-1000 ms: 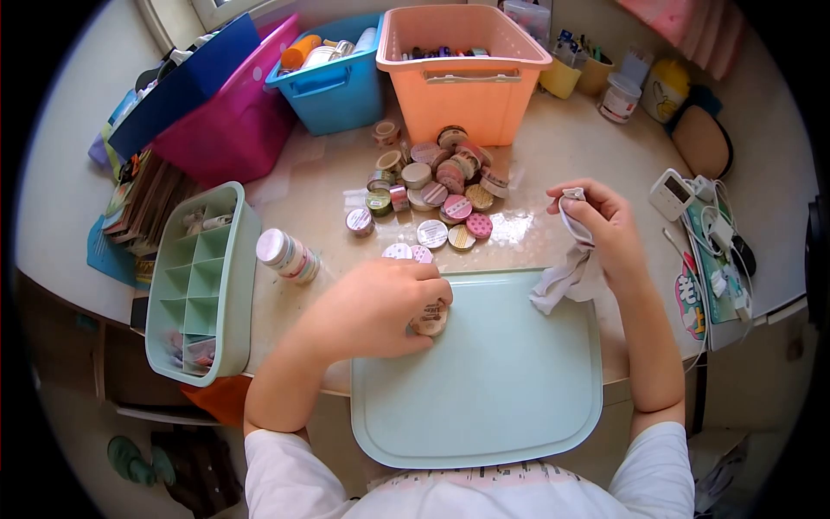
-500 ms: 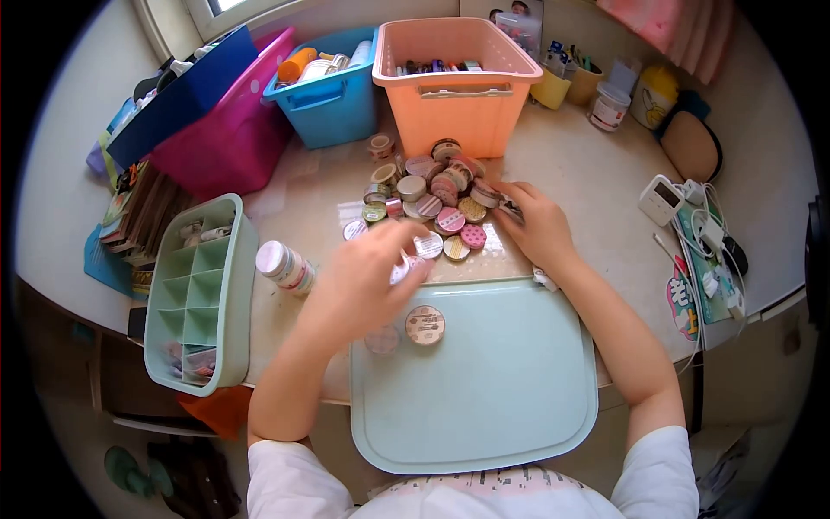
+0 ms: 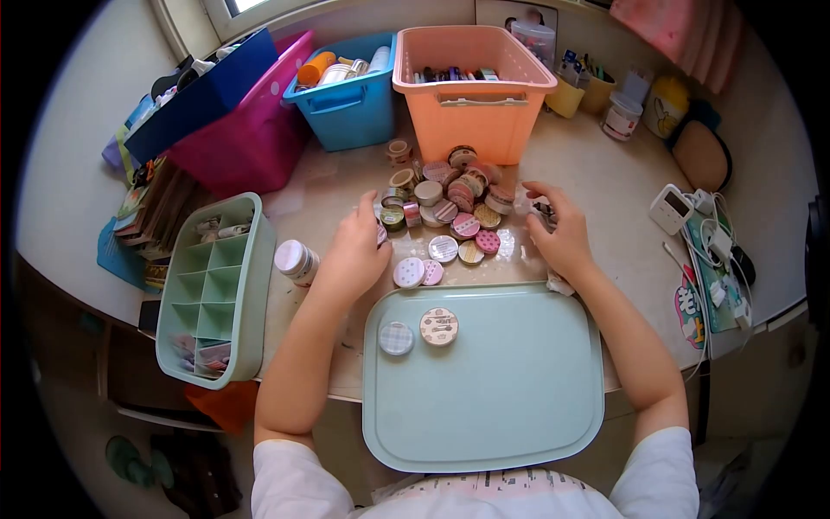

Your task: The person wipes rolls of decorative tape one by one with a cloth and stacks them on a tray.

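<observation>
A heap of washi tape rolls (image 3: 465, 195) in pink, brown, green and white lies on the table. At its left side is my left hand (image 3: 353, 251), thumb and forefinger apart beside a partly hidden roll. My right hand (image 3: 562, 233) rests at the heap's right edge, fingers spread around crumpled clear plastic with a dark bit (image 3: 543, 210). A white spotted roll (image 3: 409, 273) and a pink roll (image 3: 432, 272) lie behind the pale green lid (image 3: 493, 389). On that lid sit a bluish checked roll (image 3: 396, 338) and a beige patterned roll (image 3: 439, 326).
A green divided box (image 3: 256, 285) stands at left, beside a white-lidded jar (image 3: 296, 261). Behind are magenta (image 3: 251, 138), blue (image 3: 350, 112) and orange bins (image 3: 467, 117). A white timer (image 3: 670, 208) and cables (image 3: 722, 251) lie at right.
My left hand has moved back from the lid's edge to the heap's left side, uncovering the white spotted roll and the checked roll. My right hand's fingers have spread wider. The camera view has shifted slightly.
</observation>
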A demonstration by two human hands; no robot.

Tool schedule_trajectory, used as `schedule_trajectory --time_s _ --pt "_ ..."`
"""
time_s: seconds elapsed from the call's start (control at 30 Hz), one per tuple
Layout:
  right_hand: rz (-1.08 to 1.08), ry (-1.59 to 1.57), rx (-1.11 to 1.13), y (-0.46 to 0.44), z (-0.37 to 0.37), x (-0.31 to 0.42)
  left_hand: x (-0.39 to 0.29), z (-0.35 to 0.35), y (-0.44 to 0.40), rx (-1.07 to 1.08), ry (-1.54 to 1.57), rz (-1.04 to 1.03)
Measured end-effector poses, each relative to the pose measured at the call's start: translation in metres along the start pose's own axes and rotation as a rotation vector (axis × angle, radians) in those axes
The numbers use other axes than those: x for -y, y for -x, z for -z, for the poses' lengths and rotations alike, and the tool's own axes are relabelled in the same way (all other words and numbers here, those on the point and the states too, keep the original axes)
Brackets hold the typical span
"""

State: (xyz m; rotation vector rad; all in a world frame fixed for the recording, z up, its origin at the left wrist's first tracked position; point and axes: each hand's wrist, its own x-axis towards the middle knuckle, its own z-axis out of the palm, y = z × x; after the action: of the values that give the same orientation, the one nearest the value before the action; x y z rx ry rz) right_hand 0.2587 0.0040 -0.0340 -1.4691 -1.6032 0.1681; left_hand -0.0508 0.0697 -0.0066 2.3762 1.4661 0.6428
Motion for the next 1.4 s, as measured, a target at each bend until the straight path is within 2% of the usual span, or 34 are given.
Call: schedule_trajectory --time_s 0.1,0.17,0.2,0.27,0.33,0.37,0.4,0.43,0.5,0.63,0.73,0.8,0.87,0.93,0.97,1.0,1.03,1.1,1.17,1.2,1.23,1.3,1.33,1.4 --pt "-0.072 -0.133 -0.045 0.001 0.005 -0.009 -0.015 0.013 0.002 0.06 0.112 0.049" --pt "-0.349 -0.347 -0.069 0.004 0.007 -0.016 -0.033 0.021 0.005 -0.032 0.24 -0.124" --pt "-0.397 -0.363 -0.049 0.003 0.012 -0.008 -0.039 0.02 0.007 -0.032 0.244 -0.128" --pt "-0.423 -0.472 -0.004 0.004 0.024 0.02 -0.051 0.017 0.011 -0.191 0.464 -0.427" --pt "-0.428 -0.73 0.058 0.009 0.026 0.047 -0.062 0.011 0.019 -0.183 0.584 -0.46" --pt "-0.43 -0.729 0.059 0.013 0.026 0.055 -0.065 0.007 0.023 -0.175 0.704 -0.49" --pt "-0.429 -0.789 0.172 0.018 0.025 0.061 -0.067 0.004 0.026 -0.151 0.782 -0.515" --pt "-0.428 -0.849 0.286 0.022 0.025 0.07 -0.068 0.001 0.029 -0.151 0.783 -0.513" --pt "-0.533 -0.954 0.411 0.034 0.025 0.092 -0.069 -0.005 0.033 -0.154 0.724 -0.655" --pt "-0.526 -1.073 0.479 0.045 0.023 0.109 -0.068 -0.004 0.032 -0.261 0.543 -0.76" --pt "-0.592 -1.101 0.379 0.047 0.017 0.1 -0.076 -0.003 0.034 -0.199 0.623 -0.711" --pt "-0.59 -1.107 0.379 0.045 0.019 0.097 -0.075 -0.007 0.036 -0.117 0.728 -0.581" --pt "-0.587 -1.113 0.382 0.043 0.022 0.095 -0.071 -0.006 0.034 -0.064 0.775 -0.578" --pt "-0.509 -1.03 0.39 0.042 0.026 0.095 -0.07 -0.006 0.034 -0.01 0.821 -0.574" --pt "-0.509 -1.031 0.389 0.042 0.026 0.091 -0.071 -0.007 0.035 0.025 0.928 -0.471" --pt "-0.48 -0.973 0.265 0.04 0.026 0.087 -0.071 -0.007 0.035 0.062 1.032 -0.367" --pt "-0.45 -0.912 0.143 0.038 0.026 0.086 -0.072 -0.006 0.035 0.065 1.032 -0.369" --pt "-0.393 -0.839 0.081 0.037 0.032 0.091 -0.073 -0.007 0.035 0.126 1.049 -0.308" --pt "0.321 -0.263 0.124 0.039 0.031 0.099 -0.072 -0.005 0.038 0.159 1.025 -0.302" --pt "0.485 -0.212 0.119 0.044 0.022 0.106 -0.07 -0.006 0.039 0.144 1.055 -0.317" --pt "0.486 -0.213 0.119 0.043 0.025 0.106 -0.07 -0.006 0.04 0.128 1.083 -0.332" --pt "0.723 0.013 0.207 0.039 0.035 0.104 -0.074 -0.002 0.042 0.104 1.093 -0.287" --pt "0.657 -0.071 0.222 0.036 0.037 0.099 -0.074 0.001 0.042 0.12 1.078 -0.31" --pt "0.665 -0.069 0.191 0.035 0.031 0.099 -0.073 0.002 0.043 0.141 1.079 -0.333"
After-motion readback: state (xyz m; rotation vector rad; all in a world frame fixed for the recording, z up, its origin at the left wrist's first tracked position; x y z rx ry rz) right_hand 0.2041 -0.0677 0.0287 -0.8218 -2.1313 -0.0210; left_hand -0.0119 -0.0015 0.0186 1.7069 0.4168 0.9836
